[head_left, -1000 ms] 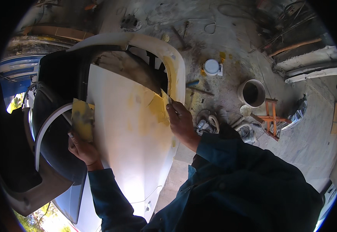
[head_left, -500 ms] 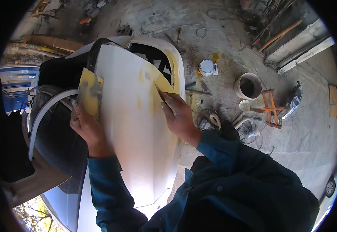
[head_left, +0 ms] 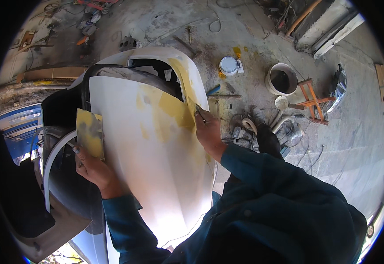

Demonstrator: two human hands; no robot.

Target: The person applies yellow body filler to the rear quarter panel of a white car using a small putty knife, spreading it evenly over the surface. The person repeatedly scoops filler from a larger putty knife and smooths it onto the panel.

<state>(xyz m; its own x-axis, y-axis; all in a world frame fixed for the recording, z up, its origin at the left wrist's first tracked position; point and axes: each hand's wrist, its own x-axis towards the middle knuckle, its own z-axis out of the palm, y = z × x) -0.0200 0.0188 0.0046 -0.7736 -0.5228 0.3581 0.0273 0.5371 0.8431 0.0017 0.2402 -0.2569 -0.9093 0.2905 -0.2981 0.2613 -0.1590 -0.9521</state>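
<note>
A white car body panel (head_left: 126, 136) stretches out in front of me, with yellow body filler (head_left: 172, 108) spread over its far right part and along the curved edge there. My left hand (head_left: 96, 170) grips a flat mixing board (head_left: 89, 136) smeared with yellow and grey filler, above the panel's left side. At the right edge, my right hand (head_left: 208, 135) is closed on a thin putty spreader (head_left: 193, 107). Its blade meets the filler at that edge, and the fingers partly cover the tool.
On the floor to the right stand a white lidded tub (head_left: 228, 65), a large bucket (head_left: 282, 80) and a small wooden stool (head_left: 313, 102). Hoses and tools (head_left: 247, 127) lie beside the car. A dark opening (head_left: 154, 66) lies beyond the panel; an open car door (head_left: 18, 189) is at left.
My right hand and spreader have moved from the middle of the filler patch to the panel's right edge. The left hand still holds the board. The whole view has shifted slightly.
</note>
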